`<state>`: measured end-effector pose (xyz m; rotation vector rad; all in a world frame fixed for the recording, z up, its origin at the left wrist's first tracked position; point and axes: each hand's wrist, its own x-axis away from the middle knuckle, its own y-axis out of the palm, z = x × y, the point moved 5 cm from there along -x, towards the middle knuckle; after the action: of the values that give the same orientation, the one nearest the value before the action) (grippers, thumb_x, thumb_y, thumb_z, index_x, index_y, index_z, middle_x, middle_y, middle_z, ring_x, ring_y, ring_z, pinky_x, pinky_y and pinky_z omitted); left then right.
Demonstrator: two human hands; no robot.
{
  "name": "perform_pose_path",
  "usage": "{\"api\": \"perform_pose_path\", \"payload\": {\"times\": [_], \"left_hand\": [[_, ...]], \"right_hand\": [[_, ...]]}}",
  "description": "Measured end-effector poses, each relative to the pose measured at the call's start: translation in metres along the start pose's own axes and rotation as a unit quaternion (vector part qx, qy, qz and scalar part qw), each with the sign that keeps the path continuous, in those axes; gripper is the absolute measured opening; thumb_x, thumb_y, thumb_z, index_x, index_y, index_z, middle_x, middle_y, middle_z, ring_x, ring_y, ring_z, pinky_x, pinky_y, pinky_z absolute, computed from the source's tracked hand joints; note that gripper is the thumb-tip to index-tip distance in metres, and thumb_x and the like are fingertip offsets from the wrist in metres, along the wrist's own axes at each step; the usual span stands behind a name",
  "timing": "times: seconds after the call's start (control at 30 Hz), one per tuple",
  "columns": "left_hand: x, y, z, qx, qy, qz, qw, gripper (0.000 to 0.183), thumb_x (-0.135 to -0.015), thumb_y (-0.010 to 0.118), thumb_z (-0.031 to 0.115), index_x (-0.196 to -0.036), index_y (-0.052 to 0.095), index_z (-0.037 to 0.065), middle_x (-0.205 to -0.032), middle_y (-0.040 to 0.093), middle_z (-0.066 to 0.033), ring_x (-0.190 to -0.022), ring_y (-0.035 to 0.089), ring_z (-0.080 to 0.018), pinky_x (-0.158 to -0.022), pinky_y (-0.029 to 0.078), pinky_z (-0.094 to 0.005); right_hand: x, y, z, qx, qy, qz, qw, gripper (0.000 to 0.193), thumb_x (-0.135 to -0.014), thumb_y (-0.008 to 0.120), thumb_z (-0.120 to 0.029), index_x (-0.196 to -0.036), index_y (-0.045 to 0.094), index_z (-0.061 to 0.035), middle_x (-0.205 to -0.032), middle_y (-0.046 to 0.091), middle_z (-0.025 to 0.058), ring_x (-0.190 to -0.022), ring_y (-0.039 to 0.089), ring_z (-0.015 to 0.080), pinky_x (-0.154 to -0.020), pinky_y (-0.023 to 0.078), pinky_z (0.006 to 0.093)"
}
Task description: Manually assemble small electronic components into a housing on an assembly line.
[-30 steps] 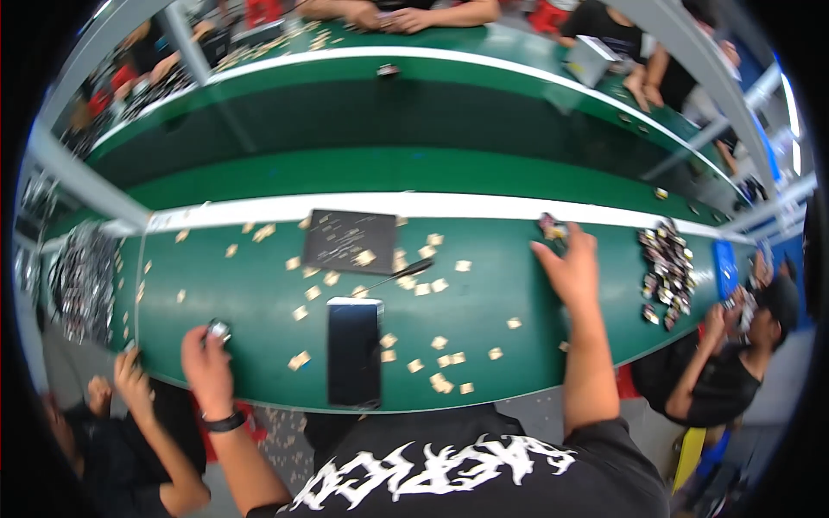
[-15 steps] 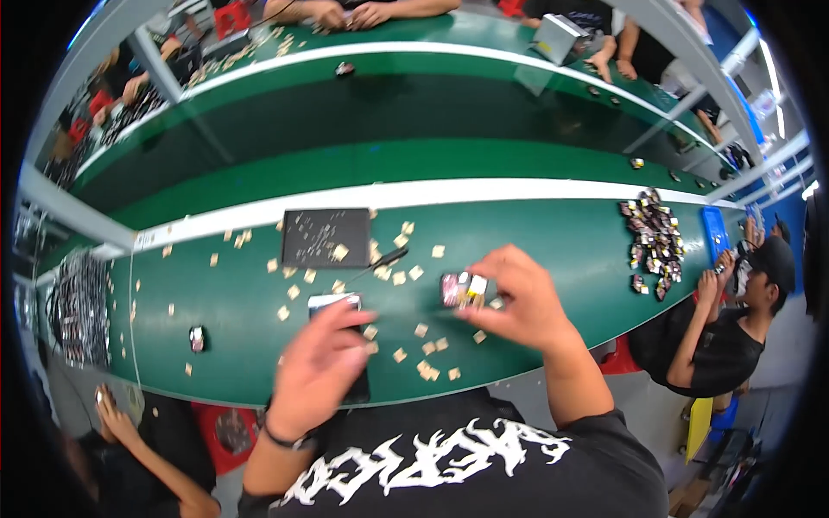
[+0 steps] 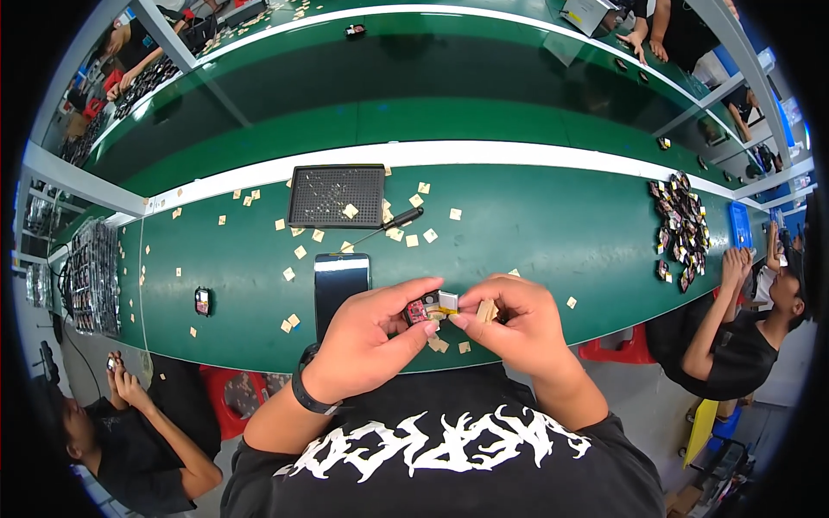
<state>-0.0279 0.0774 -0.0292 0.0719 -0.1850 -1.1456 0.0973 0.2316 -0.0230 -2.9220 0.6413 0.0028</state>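
Observation:
Near the front edge of the bench, my hands meet over a small dark electronic device (image 3: 417, 311) whose reddish-pink circuit board shows. My left hand (image 3: 367, 332) grips it between thumb and fingers. A flat silver battery (image 3: 448, 300) with a yellow edge stands tilted up at the device's right side. My right hand (image 3: 522, 326) pinches that battery's edge with thumb and forefinger. Beige square pieces (image 3: 488, 311) show among the right hand's fingers. Fingertips partly hide where battery and device join. A dark phone (image 3: 340, 278) lies beyond my left hand.
A black perforated tray (image 3: 313, 214) holds tiny bits, with a screwdriver (image 3: 389, 228) beside it. Beige squares (image 3: 455, 214) are scattered over the green bench. One device (image 3: 203, 301) lies left; a pile of devices (image 3: 682, 220) sits right, near a blue tray (image 3: 739, 226). Co-workers sit both sides.
My left hand has left the phone and moved right to grip the device. My right hand has brought the device nearer to me, and its fingers are now at the battery. The view has shifted.

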Motion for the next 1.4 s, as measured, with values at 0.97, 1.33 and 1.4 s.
{"api": "perform_pose_path", "payload": {"times": [0.97, 1.33, 1.4], "left_hand": [[0.002, 0.008, -0.016, -0.041, 0.153, 0.071, 0.985, 0.032, -0.104, 0.055, -0.005, -0.133, 0.042, 0.001, -0.128, 0.063, -0.0230, -0.114, 0.070, -0.0282, -0.089, 0.062, -0.0357], [0.010, 0.006, -0.027, -0.058, 0.159, 0.042, 0.985, 0.029, -0.105, 0.048, -0.008, -0.132, 0.041, 0.001, -0.135, 0.059, -0.0275, -0.122, 0.068, -0.0334, -0.102, 0.059, -0.0442], [0.013, 0.004, -0.029, -0.055, 0.156, 0.045, 0.985, 0.029, -0.105, 0.048, -0.008, -0.132, 0.041, 0.001, -0.135, 0.059, -0.0275, -0.122, 0.068, -0.0337, -0.102, 0.059, -0.0445]], "right_hand": [[0.025, 0.030, 0.006, -0.241, 0.250, -0.057, 0.936, 0.016, -0.106, 0.059, -0.006, -0.109, 0.043, -0.0068, -0.098, 0.074, 0.0183, -0.063, 0.066, 0.0115, -0.049, 0.047, 0.0228], [0.025, 0.040, 0.019, -0.302, 0.205, 0.002, 0.931, 0.024, -0.103, 0.059, 0.002, -0.099, 0.037, -0.0076, -0.094, 0.073, 0.0217, -0.056, 0.058, 0.0082, -0.047, 0.044, 0.0239], [0.026, 0.042, 0.019, -0.293, 0.194, 0.003, 0.936, 0.025, -0.104, 0.060, 0.001, -0.098, 0.038, -0.0078, -0.096, 0.072, 0.0233, -0.060, 0.062, 0.0100, -0.049, 0.046, 0.0237]]}}
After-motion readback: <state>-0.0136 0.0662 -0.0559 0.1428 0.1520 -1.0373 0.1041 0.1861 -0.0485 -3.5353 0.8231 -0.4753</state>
